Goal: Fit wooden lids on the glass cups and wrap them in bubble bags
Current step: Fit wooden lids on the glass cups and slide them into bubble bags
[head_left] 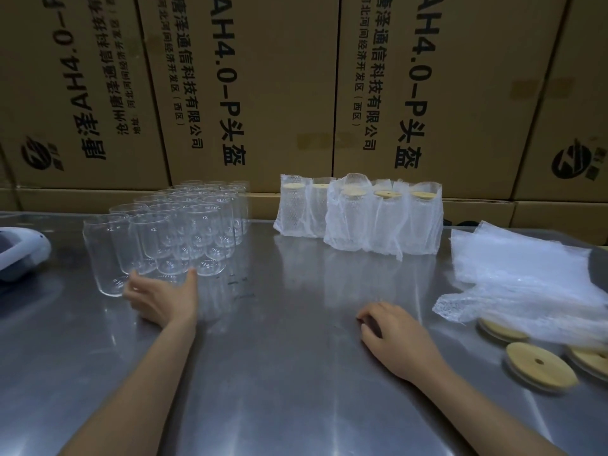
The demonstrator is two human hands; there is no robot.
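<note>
Several empty glass cups (171,225) stand in rows at the left of the steel table (279,357). My left hand (161,299) reaches to the base of the front cups, fingers and thumb spread, holding nothing. My right hand (394,334) rests on the table at the right of centre, fingers loosely curled, empty. Several cups with wooden lids, wrapped in bubble bags (362,215), stand at the back centre. A pile of flat bubble bags (526,278) lies at the right, with round wooden lids (539,366) beside and partly under it.
A wall of brown cardboard boxes (296,93) stands right behind the table. A white and grey device (19,255) lies at the left edge of the table.
</note>
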